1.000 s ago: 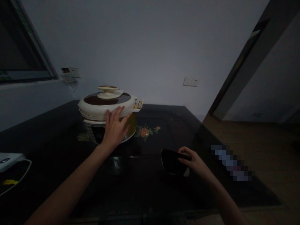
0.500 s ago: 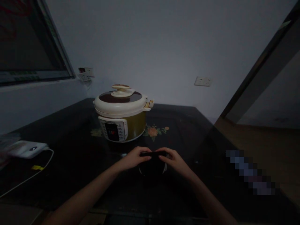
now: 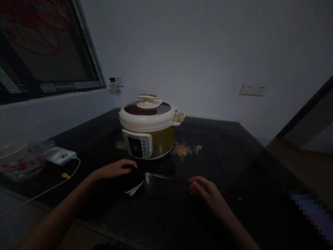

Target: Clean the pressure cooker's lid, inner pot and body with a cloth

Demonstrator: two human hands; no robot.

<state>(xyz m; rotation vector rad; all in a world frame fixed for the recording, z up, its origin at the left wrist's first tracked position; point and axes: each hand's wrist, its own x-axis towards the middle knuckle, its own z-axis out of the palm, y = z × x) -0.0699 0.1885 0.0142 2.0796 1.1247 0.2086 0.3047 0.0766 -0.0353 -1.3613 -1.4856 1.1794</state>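
Observation:
A black item with white, paper-like edges point(image 3: 135, 188) is held in my left hand point(image 3: 117, 169), low over the dark table; its kind is lost in the darkness. My right hand point(image 3: 205, 190) is apart from it, to the right, with thumb and fingers bent together. Whether anything small sits between those fingertips, I cannot make out. Behind both hands stands an electric pressure cooker point(image 3: 162, 142), cream and olive, with its lid on and its control panel facing left of me.
On the left lie a white power bank point(image 3: 61, 156) with a cable point(image 3: 59, 186) and a clear plastic bag point(image 3: 23, 163). A flower print point(image 3: 181, 150) marks the black tabletop point(image 3: 221, 146). A wall socket point(image 3: 252, 89) is beyond; a blurred patch point(image 3: 312, 211) covers the right side.
My hands have come apart. The left one has carried the black item left, while the right one has let go of it and moved right. The view has turned left.

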